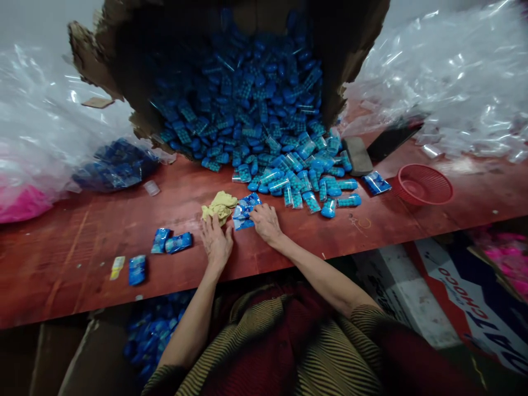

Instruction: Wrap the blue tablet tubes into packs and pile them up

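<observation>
My left hand (216, 242) lies palm down on the red table, fingers apart, its fingertips at the edge of a crumpled yellow cloth (220, 205). My right hand (267, 224) has its fingers bent and closed on a blue printed plastic packet (243, 213), which lies flat beside the cloth. Just beyond spreads a heap of small clear bottles with blue caps and blue beads (295, 179). They spill from a torn cardboard box (103, 60) lying open towards me. Left of my hands are blue wrapped packets (179, 242) and another one (137, 270).
A red plastic basket (424, 184), a blue packet (376, 182), a grey block (357, 156) and a dark flat object (396, 135) stand at right. Clear plastic bags (445, 71) bulge on both sides. A yellow-white sachet (117, 268) lies left. Printed cartons (462, 297) sit below the table edge.
</observation>
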`<state>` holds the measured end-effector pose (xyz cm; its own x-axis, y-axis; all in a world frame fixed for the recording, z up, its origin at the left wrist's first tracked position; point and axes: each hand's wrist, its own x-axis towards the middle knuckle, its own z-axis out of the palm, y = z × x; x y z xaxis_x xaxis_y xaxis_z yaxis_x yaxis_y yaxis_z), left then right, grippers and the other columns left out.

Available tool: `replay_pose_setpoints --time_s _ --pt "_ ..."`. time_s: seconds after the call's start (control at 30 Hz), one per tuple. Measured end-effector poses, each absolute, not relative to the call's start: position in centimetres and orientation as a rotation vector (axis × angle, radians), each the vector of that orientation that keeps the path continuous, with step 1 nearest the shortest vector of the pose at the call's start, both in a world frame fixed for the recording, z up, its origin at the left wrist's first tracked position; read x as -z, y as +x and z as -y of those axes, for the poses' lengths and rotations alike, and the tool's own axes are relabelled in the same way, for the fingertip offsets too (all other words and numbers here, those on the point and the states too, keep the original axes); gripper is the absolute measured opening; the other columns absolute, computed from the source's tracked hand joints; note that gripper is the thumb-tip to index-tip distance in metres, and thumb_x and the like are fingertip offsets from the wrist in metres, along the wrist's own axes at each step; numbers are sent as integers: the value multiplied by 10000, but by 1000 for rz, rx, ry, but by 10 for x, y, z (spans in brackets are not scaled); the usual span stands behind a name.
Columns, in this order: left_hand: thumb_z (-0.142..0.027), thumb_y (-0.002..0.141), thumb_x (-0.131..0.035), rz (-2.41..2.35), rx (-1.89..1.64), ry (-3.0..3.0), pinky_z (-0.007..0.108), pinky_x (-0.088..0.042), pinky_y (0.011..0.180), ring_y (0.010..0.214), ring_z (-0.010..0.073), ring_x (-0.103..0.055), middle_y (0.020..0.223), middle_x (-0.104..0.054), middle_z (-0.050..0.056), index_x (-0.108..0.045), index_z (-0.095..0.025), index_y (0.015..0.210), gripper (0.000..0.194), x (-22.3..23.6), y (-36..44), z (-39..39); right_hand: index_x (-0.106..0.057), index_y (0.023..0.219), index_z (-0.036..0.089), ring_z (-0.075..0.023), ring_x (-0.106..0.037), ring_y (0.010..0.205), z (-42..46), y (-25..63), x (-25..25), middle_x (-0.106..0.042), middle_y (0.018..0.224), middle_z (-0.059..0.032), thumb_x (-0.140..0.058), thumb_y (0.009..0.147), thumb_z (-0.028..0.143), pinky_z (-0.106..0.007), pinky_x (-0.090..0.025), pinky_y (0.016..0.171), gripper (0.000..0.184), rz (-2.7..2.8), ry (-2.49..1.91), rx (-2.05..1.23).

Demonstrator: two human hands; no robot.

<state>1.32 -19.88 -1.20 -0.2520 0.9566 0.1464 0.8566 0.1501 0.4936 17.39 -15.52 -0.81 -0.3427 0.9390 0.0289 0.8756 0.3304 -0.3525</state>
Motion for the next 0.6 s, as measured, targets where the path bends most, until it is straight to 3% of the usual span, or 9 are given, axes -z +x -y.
replay_pose_setpoints --time_s 0.13,0.23,0.33,0.43,0.53,0.6 --pt "-327 787 -564 -2014 -1116 1499 490 -315 1046 1279 318 -412 1320 -499 201 -514 -145 1195 449 1 26 211 -677 1033 225 -247 -473 992 159 179 10 -632 1072 -96 -409 943 281 -371 -341 808 288 2298 -1613 -426" --pt "-381 720 -657 -1681 -1282 958 368 -493 829 969 230 -619 1068 -627 122 -531 -174 1098 449 -7 43 215 -663 1093 252 -238 -483 1003 169 182 2 -633 1095 -81 -447 931 317 -370 -331 843 278 2181 -1574 -420" --pt "-395 649 -719 -1377 -1231 608 254 -495 633 725 145 -632 881 -646 45 -545 -160 1018 471 -15 58 212 -671 1088 247 -230 -496 996 183 180 -10 -641 1081 -78 -443 933 320 -363 -342 846 286 2084 -1505 -453" --pt "-358 592 -765 -1226 -1277 473 214 -477 621 654 100 -610 806 -651 0 -584 -157 901 411 -22 64 207 -681 1059 229 -218 -506 1006 191 178 -18 -642 1066 -75 -469 919 303 -359 -360 872 265 1990 -1394 -612" --pt "-313 561 -792 -1164 -1313 439 200 -479 625 648 87 -604 793 -664 -15 -605 -162 858 382 -26 63 206 -619 1155 193 -193 -534 977 188 179 -17 -608 1116 -81 -609 815 305 -330 -408 860 358 1655 -1355 -985" --pt "-303 556 -799 -1140 -1283 468 192 -473 589 624 85 -599 769 -667 -19 -611 -161 847 375 -26 62 206 -606 1140 158 -164 -563 849 183 181 -12 -625 1025 -70 -666 730 317 -301 -448 768 444 1344 -1330 -1330"
